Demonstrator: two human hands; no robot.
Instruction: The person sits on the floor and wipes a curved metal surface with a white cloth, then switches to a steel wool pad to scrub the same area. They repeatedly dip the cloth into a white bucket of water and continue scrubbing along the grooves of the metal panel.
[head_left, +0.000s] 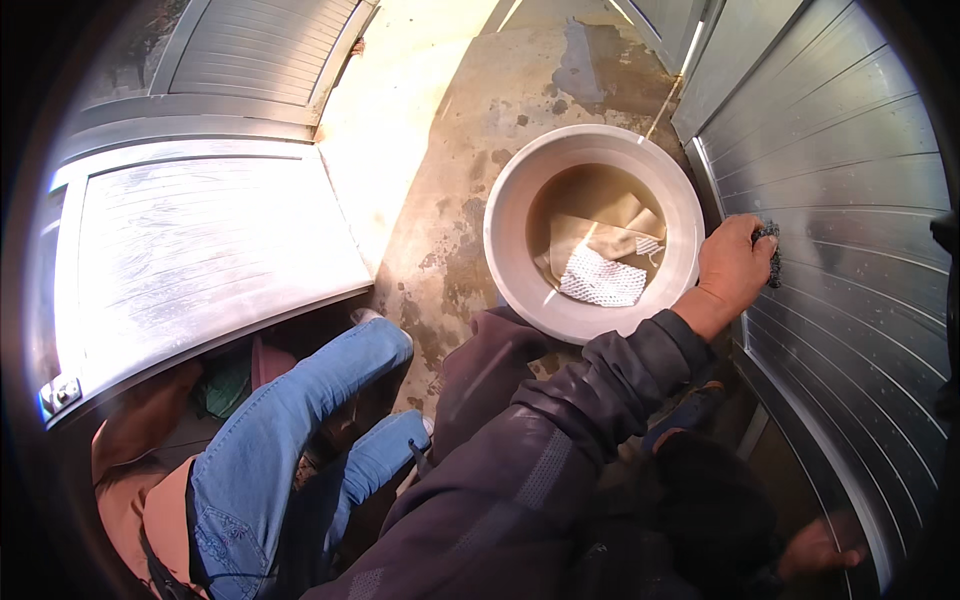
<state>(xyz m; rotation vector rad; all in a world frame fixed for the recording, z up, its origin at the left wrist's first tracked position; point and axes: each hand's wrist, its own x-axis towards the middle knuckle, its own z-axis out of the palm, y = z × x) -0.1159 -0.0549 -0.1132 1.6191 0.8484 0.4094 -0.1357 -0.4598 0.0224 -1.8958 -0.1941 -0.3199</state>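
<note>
My left hand (731, 266) holds a dark grey scouring pad (768, 255) against a ribbed metal door panel (832, 225) on the right. Below it, near the panel's lower edge, my right hand (817, 551) is dim and blurred; whether it holds anything cannot be told. Beside my left wrist stands a round whitish plastic tub (517, 277) of murky brown water. A beige cloth (574, 236) lies partly under the water, with a piece of white mesh netting (604, 277) over its near part. Light droplets or specks dot the panel.
At the left, another person in blue jeans (300, 390) crouches by a second, brightly lit ribbed metal panel (195, 232). A pink object (271, 364) and green cloth-like material (225, 386) are partly under that panel. The concrete floor (465, 172) has wet patches.
</note>
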